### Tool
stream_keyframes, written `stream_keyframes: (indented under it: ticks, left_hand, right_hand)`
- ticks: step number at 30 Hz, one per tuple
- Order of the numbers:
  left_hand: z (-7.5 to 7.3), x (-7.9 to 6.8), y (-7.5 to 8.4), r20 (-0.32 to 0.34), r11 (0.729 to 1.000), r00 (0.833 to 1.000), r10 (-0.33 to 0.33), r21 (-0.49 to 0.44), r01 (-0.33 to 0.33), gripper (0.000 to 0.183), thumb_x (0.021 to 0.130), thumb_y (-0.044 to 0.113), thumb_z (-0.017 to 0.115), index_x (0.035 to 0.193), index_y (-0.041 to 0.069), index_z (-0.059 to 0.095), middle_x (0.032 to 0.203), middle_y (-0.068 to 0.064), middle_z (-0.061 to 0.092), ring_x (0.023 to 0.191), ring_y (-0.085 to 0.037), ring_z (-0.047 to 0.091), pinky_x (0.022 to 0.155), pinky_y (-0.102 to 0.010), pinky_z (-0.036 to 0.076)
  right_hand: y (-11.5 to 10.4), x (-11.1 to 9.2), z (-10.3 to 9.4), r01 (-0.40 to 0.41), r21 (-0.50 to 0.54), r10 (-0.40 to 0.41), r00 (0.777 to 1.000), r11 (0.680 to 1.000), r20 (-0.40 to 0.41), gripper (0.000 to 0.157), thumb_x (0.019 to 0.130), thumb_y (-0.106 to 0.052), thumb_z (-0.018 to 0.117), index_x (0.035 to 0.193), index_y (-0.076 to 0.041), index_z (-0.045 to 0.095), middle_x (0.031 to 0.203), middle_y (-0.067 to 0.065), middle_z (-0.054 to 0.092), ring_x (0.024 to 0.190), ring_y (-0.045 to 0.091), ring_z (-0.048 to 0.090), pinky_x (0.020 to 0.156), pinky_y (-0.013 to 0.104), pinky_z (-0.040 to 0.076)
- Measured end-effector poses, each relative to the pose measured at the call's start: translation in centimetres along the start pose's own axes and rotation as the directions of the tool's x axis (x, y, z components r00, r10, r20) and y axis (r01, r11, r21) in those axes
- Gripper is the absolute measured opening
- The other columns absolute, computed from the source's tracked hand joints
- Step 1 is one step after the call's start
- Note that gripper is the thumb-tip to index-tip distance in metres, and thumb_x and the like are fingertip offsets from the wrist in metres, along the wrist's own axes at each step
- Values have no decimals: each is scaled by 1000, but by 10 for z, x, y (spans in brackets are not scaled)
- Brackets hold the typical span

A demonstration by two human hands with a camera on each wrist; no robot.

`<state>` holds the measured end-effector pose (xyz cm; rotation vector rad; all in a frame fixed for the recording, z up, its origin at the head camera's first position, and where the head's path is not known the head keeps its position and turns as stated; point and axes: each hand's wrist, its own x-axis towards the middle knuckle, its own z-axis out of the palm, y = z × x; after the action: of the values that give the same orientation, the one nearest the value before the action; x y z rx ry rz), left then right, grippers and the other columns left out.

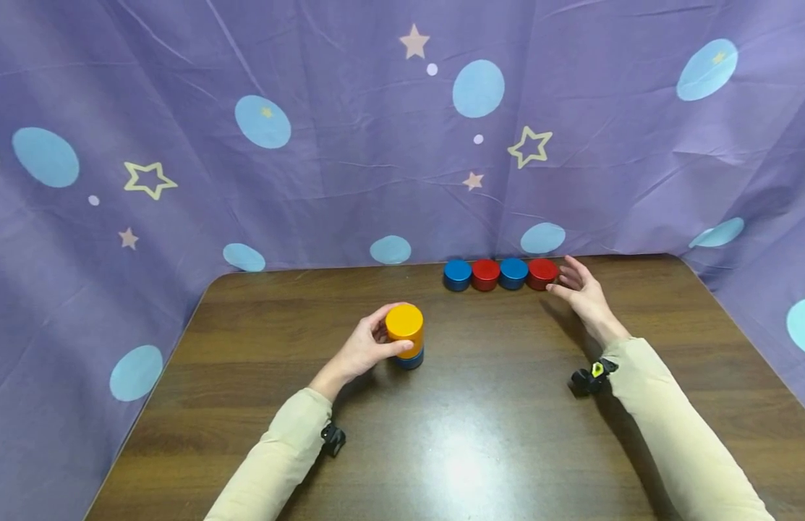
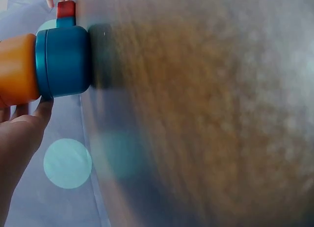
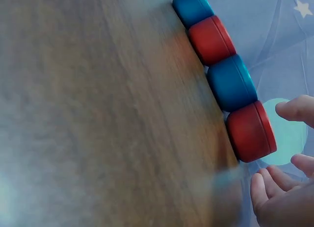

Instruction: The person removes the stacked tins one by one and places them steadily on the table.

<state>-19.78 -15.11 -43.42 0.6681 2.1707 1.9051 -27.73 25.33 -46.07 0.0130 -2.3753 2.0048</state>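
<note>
My left hand [image 1: 366, 346] grips an orange round tin [image 1: 404, 329] with thumb and fingers around its side. Directly beneath it is a blue round tin [image 2: 67, 61], standing on the table; in the head view only its lower edge shows. Farther back, my right hand [image 1: 589, 302] hovers beside the right-end red tin [image 1: 542, 274], its fingers spread and apart from the tin in the right wrist view. That red tin is last in a row with a blue tin [image 1: 513, 273], another red tin [image 1: 486, 275] and a second blue tin [image 1: 457, 276].
The row of tins stands along the back edge of the brown wooden table [image 1: 278, 311]. A purple patterned curtain [image 1: 350, 145] hangs just behind that edge. Bright glare lies on the tabletop near the front.
</note>
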Motion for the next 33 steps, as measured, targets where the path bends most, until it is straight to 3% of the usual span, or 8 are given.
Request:
stream_keyframes:
  ticks: [8, 16, 21, 28, 33]
  left_hand:
    - [-3, 2, -1, 38, 1000, 999, -6, 21, 5, 59, 84, 2, 74, 135, -5, 46, 124, -18, 56, 111, -28, 56, 99, -38, 43]
    - [-5, 1, -6, 78, 978, 995, -67, 202, 50, 62, 82, 4, 76, 136, 1, 47, 123, -11, 58, 109, -24, 55, 99, -41, 41]
    - [-6, 0, -3, 84, 971, 993, -83, 233, 62, 65, 81, 1, 76, 138, -2, 45, 124, -15, 57, 111, -27, 54, 100, -45, 39]
    - [-3, -6, 30, 111, 963, 989, -97, 263, 65, 56, 83, 3, 75, 132, -5, 49, 119, -14, 60, 106, -25, 55, 97, -46, 41]
    - [-3, -5, 27, 121, 960, 986, -119, 266, 84, 53, 83, 3, 74, 130, -6, 51, 116, -14, 61, 104, -24, 56, 95, -45, 43]
  right_hand:
    - [-4, -10, 0, 44, -8, -44, 999, 999, 1, 79, 88, 0, 64, 152, 1, 17, 149, 30, 27, 135, 44, 29, 109, 45, 29]
    - [-9, -16, 3, 87, 21, -87, 996, 996, -2, 78, 87, 4, 63, 150, 3, 18, 148, 33, 25, 133, 47, 29, 109, 50, 26]
    - [-15, -20, 7, 104, 17, -104, 994, 994, 15, 76, 87, 4, 63, 150, 2, 20, 148, 33, 27, 133, 46, 30, 109, 45, 30]
    - [-27, -29, 22, 128, 74, -131, 990, 989, 44, 71, 86, 6, 64, 148, 2, 29, 144, 29, 34, 131, 36, 35, 107, 38, 34]
    - [-32, -37, 36, 167, 112, -177, 980, 980, 93, 66, 85, 8, 65, 144, -1, 37, 140, 19, 42, 125, 21, 42, 102, 30, 37]
